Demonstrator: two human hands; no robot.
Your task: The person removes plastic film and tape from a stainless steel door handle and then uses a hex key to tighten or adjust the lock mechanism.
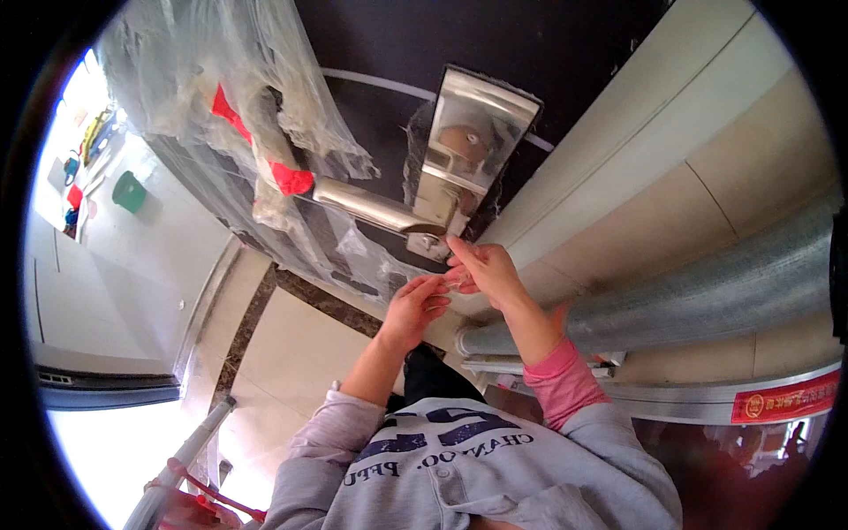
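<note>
1. At the bottom centre of the frame sits a soft grey sweatshirt with dark printed lettering (442, 459), its sleeves pushed up; a ribbed pink cuff (558, 382) shows at the right forearm.
2. At the lower left, a thin silvery metal tube with red cords (190, 459) slants over pale glossy floor tiles (291, 353).
3. The left hand (415, 309), just below the frame's centre, has its fingers loosely curled, their tips against the right hand; I cannot tell whether it grips anything.
4. The right hand (486, 269) is at centre, fingers bent together, index finger stretched up to the lower end of the brushed-metal lock plate. A small pale bit seems pinched between the two hands, too small to make out.
5. The rectangular shiny metal lock plate (464, 146) sits on a dark door (495, 44) in the upper middle; its smooth rounded lever handle (367, 205) runs leftward.
6. Crinkled clear plastic film (221, 79) with red tape scraps (291, 178) hangs over the handle's end at upper left.
7. At right, a ridged grey corrugated duct (707, 283) crosses beige wall tiles (760, 177).
</note>
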